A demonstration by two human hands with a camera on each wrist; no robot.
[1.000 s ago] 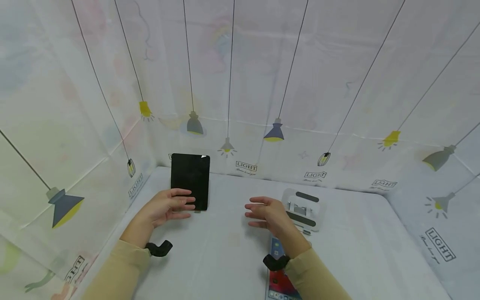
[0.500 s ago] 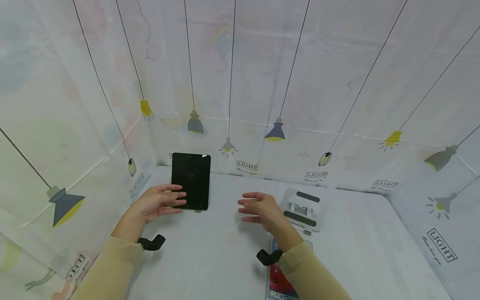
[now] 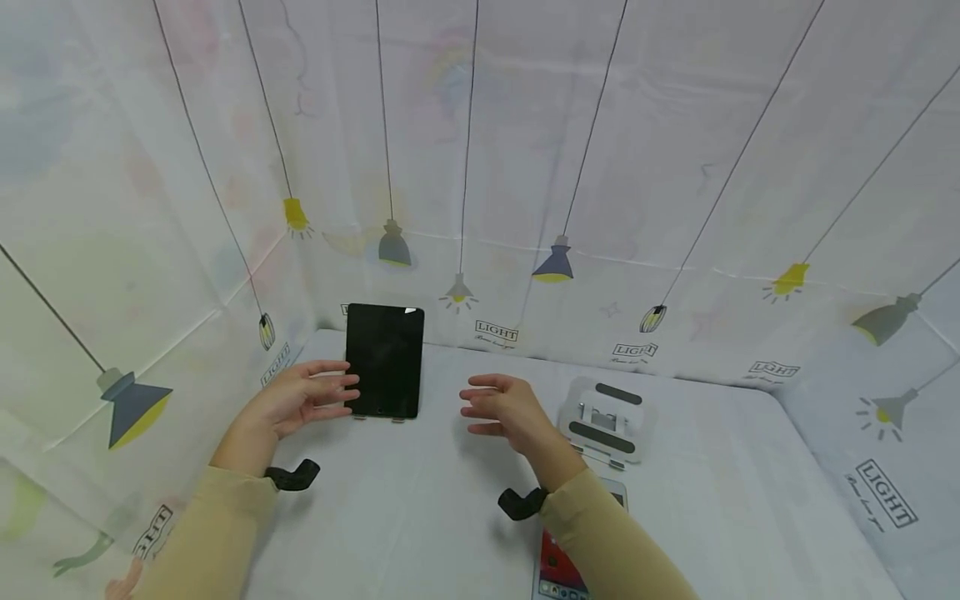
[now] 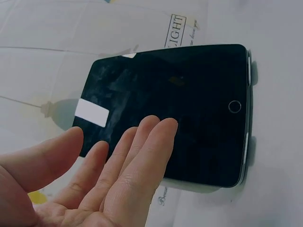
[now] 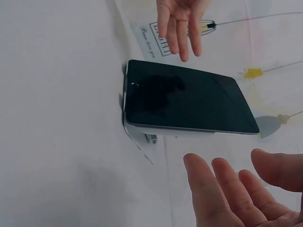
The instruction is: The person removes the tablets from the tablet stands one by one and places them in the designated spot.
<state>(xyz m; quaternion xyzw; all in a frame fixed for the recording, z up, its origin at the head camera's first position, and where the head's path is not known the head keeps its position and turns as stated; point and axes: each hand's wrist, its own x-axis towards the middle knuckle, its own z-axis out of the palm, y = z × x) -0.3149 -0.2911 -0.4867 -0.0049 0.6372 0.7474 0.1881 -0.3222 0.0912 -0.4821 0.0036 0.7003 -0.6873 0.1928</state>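
A black tablet (image 3: 385, 360) leans nearly upright at the back left of the table; the right wrist view shows part of a stand behind it. My left hand (image 3: 303, 400) hovers at the tablet's left side with fingers extended, holding nothing. In the left wrist view its fingers (image 4: 137, 165) overlap the dark screen. To the right of the tablet, my right hand (image 3: 506, 417) is held in the air, fingers loosely extended and apart from it. Beneath my right forearm lies a second tablet (image 3: 558, 567) with a lit red and blue screen, partly hidden by the sleeve.
A folded white tablet stand (image 3: 602, 421) with dark grip strips lies flat to the right of my right hand. The white table (image 3: 420, 508) meets a lamp-printed curtain (image 3: 660, 167) at its back and sides. Each wrist wears a black camera mount (image 3: 294, 475).
Both hands have drifted to the left and slightly up, the left one moving off the front of the upright tablet to its side. The tablets and stand stay in place.
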